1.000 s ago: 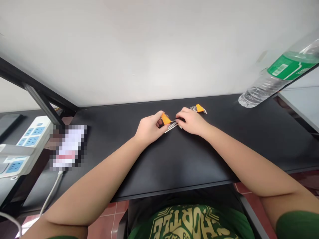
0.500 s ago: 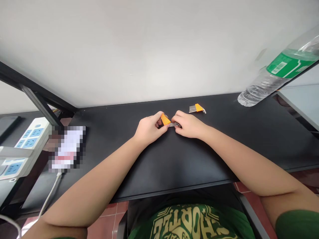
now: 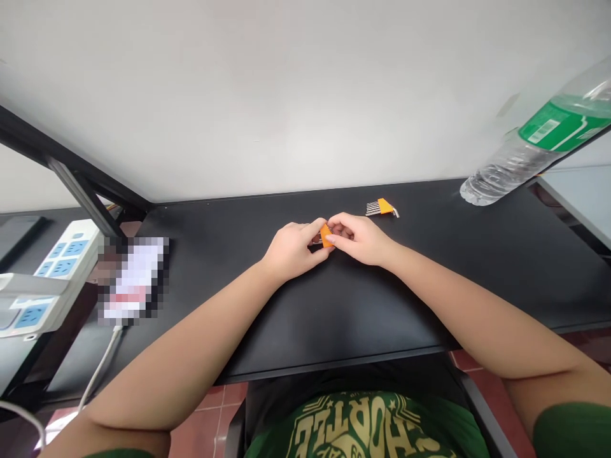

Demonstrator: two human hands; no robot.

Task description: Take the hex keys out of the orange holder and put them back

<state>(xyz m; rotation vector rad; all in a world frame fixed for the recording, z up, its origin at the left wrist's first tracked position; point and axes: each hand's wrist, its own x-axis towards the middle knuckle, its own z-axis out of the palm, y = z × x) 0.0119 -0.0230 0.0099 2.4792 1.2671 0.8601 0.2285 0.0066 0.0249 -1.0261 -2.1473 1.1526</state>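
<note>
Between my hands, just above the black table, is an orange holder (image 3: 326,236) with metal hex keys, partly covered by my fingers. My left hand (image 3: 292,251) is closed around the holder's left side, thumb and fingertips on its edges. My right hand (image 3: 366,239) is closed at its right side, thumb pressed against the orange face. The key ends under the right fingers are mostly hidden. A second hex key set (image 3: 385,206), also in an orange holder, lies on the table behind my right hand, its keys pointing left.
The black table (image 3: 329,318) runs up to a white wall. A large plastic bottle (image 3: 496,177) with a green label stands at the back right. At left lie a blurred-out phone-like device (image 3: 131,273) on a white cable (image 3: 99,369) and a white power strip (image 3: 67,264).
My right hand has moved in against the orange holder, its thumb now on it. The keys that showed between my hands are now mostly covered. The holder has turned more upright.
</note>
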